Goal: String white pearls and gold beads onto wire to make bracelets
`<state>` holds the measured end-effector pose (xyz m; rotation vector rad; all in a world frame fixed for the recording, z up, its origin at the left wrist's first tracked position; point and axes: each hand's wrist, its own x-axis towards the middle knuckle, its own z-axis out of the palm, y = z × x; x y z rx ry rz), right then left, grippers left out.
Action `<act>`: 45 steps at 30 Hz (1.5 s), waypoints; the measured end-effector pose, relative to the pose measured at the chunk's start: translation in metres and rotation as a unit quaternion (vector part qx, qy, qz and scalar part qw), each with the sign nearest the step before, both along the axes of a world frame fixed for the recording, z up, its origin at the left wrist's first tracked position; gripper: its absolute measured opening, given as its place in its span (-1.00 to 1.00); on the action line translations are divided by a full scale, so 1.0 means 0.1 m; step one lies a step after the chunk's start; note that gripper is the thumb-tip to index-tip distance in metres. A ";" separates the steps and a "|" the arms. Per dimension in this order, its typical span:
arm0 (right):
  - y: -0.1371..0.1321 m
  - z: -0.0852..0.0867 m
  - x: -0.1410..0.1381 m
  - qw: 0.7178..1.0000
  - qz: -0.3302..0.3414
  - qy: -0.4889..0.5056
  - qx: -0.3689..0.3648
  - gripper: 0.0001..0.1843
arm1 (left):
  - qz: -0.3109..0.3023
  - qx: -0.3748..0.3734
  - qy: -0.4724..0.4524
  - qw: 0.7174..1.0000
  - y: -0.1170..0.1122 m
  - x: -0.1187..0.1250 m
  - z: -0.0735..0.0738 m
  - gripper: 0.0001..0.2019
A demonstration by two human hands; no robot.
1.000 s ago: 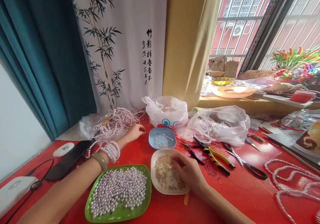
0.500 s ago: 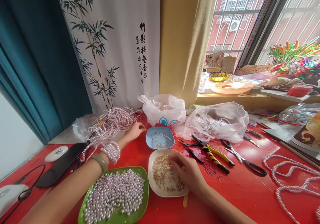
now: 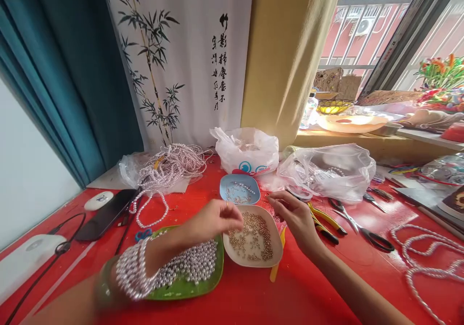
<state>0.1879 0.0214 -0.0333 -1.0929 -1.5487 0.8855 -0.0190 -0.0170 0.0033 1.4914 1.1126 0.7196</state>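
Observation:
My left hand (image 3: 219,217) is over the left edge of a white dish (image 3: 278,252), its fingers curled in a pinch. Whatever is between them is too small to name. Several pearl strands (image 3: 132,272) and a pale green bangle (image 3: 103,286) circle that wrist. Small gold beads (image 3: 267,240) lie in the white dish. My right hand (image 3: 295,216) is just right of the dish, thumb and forefinger pinched together; I cannot make out what they hold. Below my left forearm, a green tray (image 3: 188,290) holds pearly beads (image 3: 201,264). A blue dish (image 3: 256,190) contains small pieces and a short pearl row.
Yellow-and-black pliers (image 3: 328,219) and scissors (image 3: 379,242) lie at right, near loose pearl strands (image 3: 416,260). Plastic bags (image 3: 250,151) stand behind the dishes. At left are heaped pearl strands (image 3: 177,163), a dark phone-like slab (image 3: 107,216) and a cable. A yellow stick (image 3: 274,272) lies beside the white dish.
My left hand has come from beside the blue dish toward me and right, to the white dish. My right hand has left the gold beads and moved right and away. The view has shifted.

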 end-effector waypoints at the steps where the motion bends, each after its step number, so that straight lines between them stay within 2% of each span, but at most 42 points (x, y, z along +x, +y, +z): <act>1: 0.02 0.02 0.00 1.000 -0.009 0.003 0.000 -0.71 | -0.026 0.006 0.015 1.000 -0.14 0.00 0.03 -0.89; 3: 0.07 0.03 0.01 1.000 -0.024 0.010 0.002 -0.69 | -0.068 -0.007 0.047 0.997 -0.41 0.00 0.01 -0.91; 6: 0.13 0.04 0.01 0.999 -0.033 0.020 0.016 -0.69 | -0.152 -0.079 0.062 0.983 -0.71 0.01 -0.20 -0.88; 8: 0.16 0.06 0.01 0.999 -0.032 0.024 0.023 -0.71 | -0.188 -0.043 0.069 0.979 -0.80 0.02 -0.42 -0.86; 10: 0.18 0.08 0.01 0.999 -0.027 0.024 0.025 -0.71 | -0.186 -0.008 0.064 0.981 -0.82 0.03 -0.60 -0.84; 12: 0.18 0.11 0.01 0.999 -0.022 0.023 0.026 -0.71 | -0.168 0.010 0.052 0.984 -0.80 0.03 -0.67 -0.86; 14: 0.17 0.13 0.00 0.999 -0.018 0.021 0.029 -0.70 | -0.161 0.003 0.046 0.986 -0.79 0.00 -0.64 -0.87; 17: 0.16 0.14 0.00 0.999 -0.012 0.018 0.033 -0.70 | -0.164 -0.022 0.052 0.985 -0.75 -0.05 -0.51 -0.87; 20: 0.14 0.12 -0.01 0.999 -0.009 0.017 0.030 -0.70 | -0.162 -0.023 0.045 0.986 -0.64 -0.08 -0.44 -0.87; 23: 0.10 0.07 -0.05 1.000 -0.002 0.014 0.017 -0.71 | -0.136 -0.026 -0.019 0.990 -0.44 -0.09 -0.50 -0.88; 25: 0.06 0.02 -0.10 1.000 0.013 0.006 0.005 -0.71 | -0.100 -0.066 -0.089 0.989 -0.30 -0.10 -0.57 -0.85; 28: 0.00 -0.07 -0.18 0.999 0.046 -0.012 -0.012 -0.72 | -0.092 -0.104 -0.141 0.980 -0.14 -0.13 -0.64 -0.80; 35: -0.06 -0.14 -0.28 0.990 0.105 -0.076 -0.053 -0.75 | -0.087 -0.092 -0.150 0.980 0.04 -0.19 -0.54 -0.82; 39: -0.07 -0.12 -0.32 0.986 0.121 -0.095 -0.058 -0.75 | 0.007 -0.058 -0.206 0.977 0.12 -0.12 -0.53 -0.81; 42: -0.12 -0.09 -0.37 0.985 0.131 -0.105 -0.047 -0.77 | 0.090 -0.042 -0.261 0.960 0.16 -0.04 -0.55 -0.78; 45: -0.17 -0.06 -0.40 0.983 0.129 -0.129 -0.024 -0.79 | 0.118 -0.056 -0.278 0.952 0.16 0.01 -0.58 -0.77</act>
